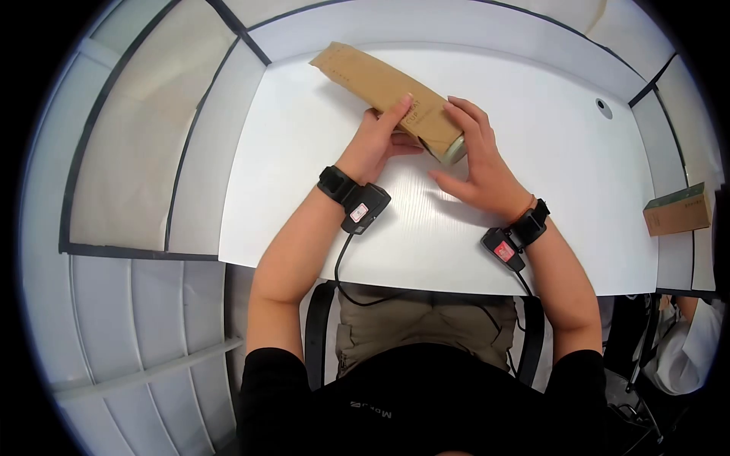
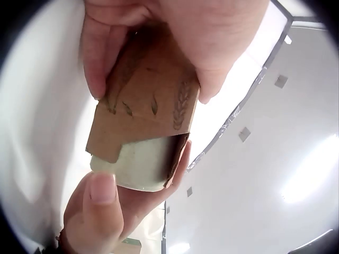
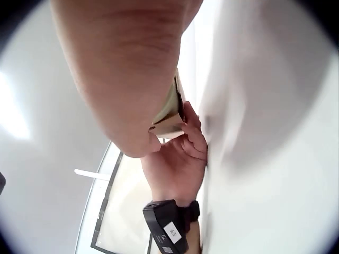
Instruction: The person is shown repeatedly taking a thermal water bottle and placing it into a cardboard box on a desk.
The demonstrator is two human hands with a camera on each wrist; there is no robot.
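Note:
A long brown cardboard box (image 1: 380, 85) slants above the white table, printed with "CUP" and wheat ears. My left hand (image 1: 376, 144) grips its middle, thumb on the upper face and fingers underneath. At the near end the box is open, and the pale green rounded end of a cup (image 2: 140, 164) sticks out a little. My right hand (image 1: 483, 163) is beside that end, its fingers along the box's right edge. The right thumb (image 2: 103, 198) is spread away from the fingers, near the cup's end; in the head view a gap shows between them.
Another brown and green box (image 1: 678, 213) stands at the table's right edge. Pale partition panels (image 1: 426, 30) with dark edging surround the white table (image 1: 304, 205). Cables hang from the black wrist cameras (image 1: 366, 209) over the front edge. A round cable hole (image 1: 602, 106) is at the back right.

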